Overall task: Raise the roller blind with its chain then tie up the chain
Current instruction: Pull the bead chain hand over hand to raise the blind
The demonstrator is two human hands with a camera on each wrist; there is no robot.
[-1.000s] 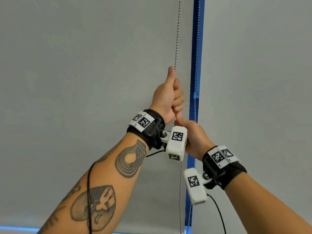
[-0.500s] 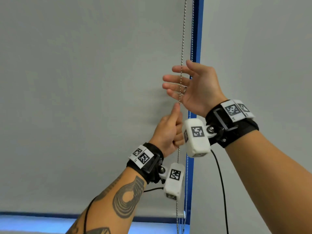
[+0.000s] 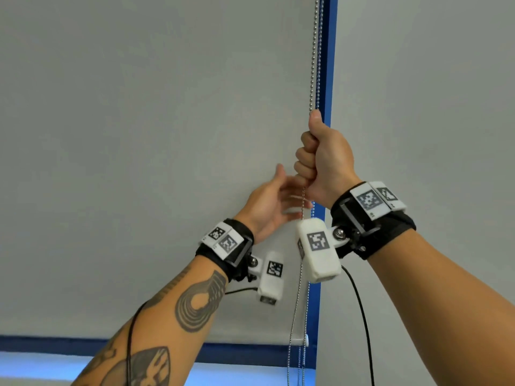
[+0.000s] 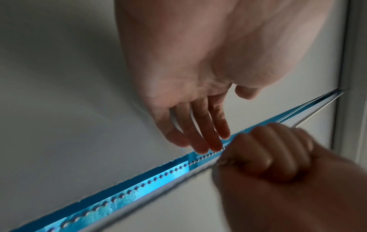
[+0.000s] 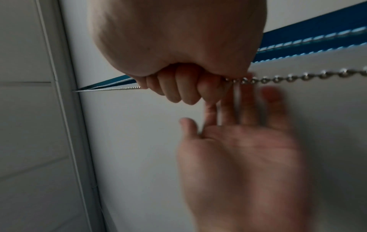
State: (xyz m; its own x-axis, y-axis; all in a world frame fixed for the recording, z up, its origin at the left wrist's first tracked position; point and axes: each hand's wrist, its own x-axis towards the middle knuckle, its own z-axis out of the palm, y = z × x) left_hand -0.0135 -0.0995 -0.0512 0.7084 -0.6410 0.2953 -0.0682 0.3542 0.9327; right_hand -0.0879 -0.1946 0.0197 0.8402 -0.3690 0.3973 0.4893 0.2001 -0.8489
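Note:
A grey roller blind (image 3: pixel 153 162) covers the window, its bottom bar (image 3: pixel 250 340) low in the head view. A metal bead chain (image 3: pixel 314 51) hangs along the blind's right edge. My right hand (image 3: pixel 320 160) grips the chain in a fist, thumb up; the right wrist view shows the chain (image 5: pixel 298 77) leaving the right hand (image 5: pixel 178 87). Just below and to the left, my left hand (image 3: pixel 278 199) is open with straight fingers (image 4: pixel 206 135), apart from the chain (image 4: pixel 155 180) and holding nothing. In the left wrist view its fingertips lie close to my right fist (image 4: pixel 272 150).
A blue window frame (image 3: pixel 328 79) runs vertically just right of the chain. A second grey blind (image 3: pixel 432 93) hangs to the right. Bright glass (image 3: pixel 41 363) shows under the bottom bar. Black cables (image 3: pixel 359 316) trail from the wrist cameras.
My right hand, open and raised half a second ago, has closed round the chain. My left hand has let go of it and opened. The blind's bottom bar sits higher in view.

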